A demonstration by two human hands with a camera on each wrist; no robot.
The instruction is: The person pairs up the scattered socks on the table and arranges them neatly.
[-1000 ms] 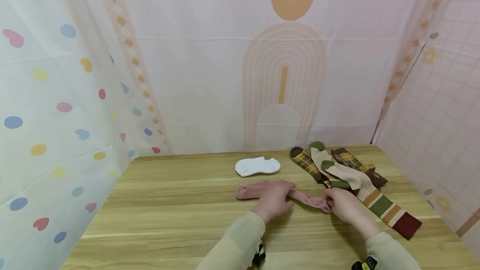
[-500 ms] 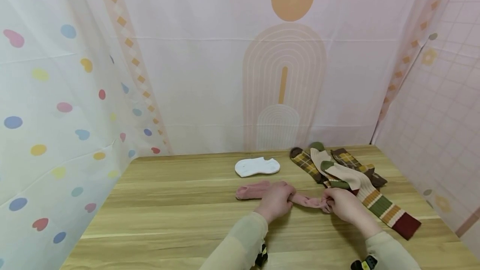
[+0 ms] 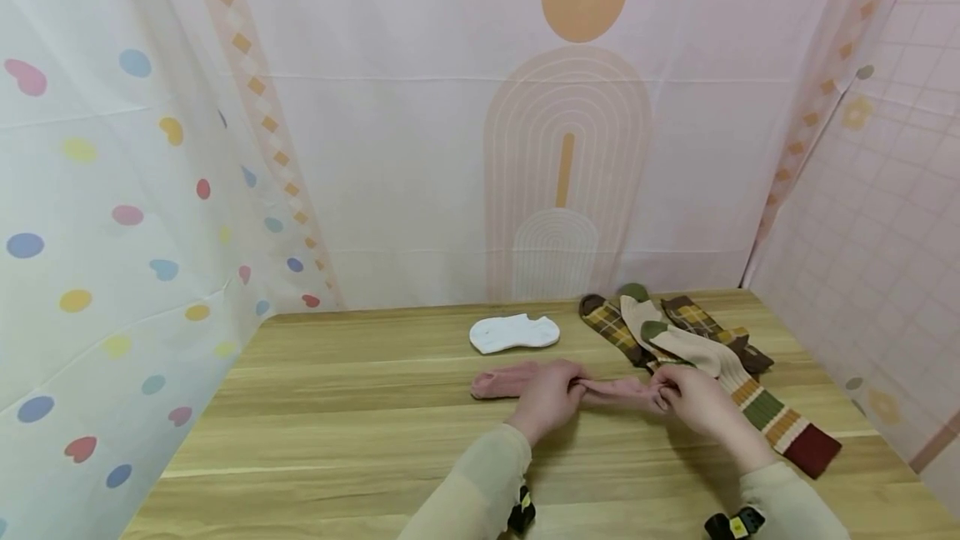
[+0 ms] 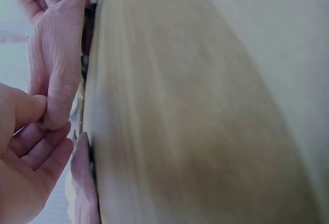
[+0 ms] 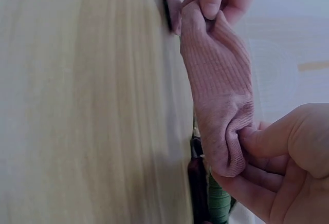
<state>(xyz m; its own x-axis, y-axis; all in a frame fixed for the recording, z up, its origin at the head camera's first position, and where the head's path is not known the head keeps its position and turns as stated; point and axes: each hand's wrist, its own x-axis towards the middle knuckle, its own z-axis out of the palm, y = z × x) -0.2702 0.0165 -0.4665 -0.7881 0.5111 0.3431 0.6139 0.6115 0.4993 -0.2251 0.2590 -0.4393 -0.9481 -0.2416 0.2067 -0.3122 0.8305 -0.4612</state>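
Observation:
A ribbed pink sock (image 3: 618, 390) is stretched between my two hands, just above the wooden table. My left hand (image 3: 549, 398) pinches one end between thumb and fingers, and my right hand (image 3: 697, 400) pinches the other. Folds gather near the right thumb on the sock (image 5: 218, 80) in the right wrist view. In the left wrist view its ribbed side faces the camera, with the left thumb on its near end. A second pink sock (image 3: 502, 382) lies flat to the left, partly hidden behind my left hand.
Behind the pink socks lies a white ankle sock (image 3: 514, 333). At the right, a beige striped sock (image 3: 750, 390) overlaps other striped and brown plaid socks (image 3: 615, 329). Patterned cloth (image 3: 412, 148) hangs along the table's back and sides.
The right hand has moved slightly right and up. The pink sock between the hands, twisted and slack before, is now straighter and more taut. The left hand has barely shifted.

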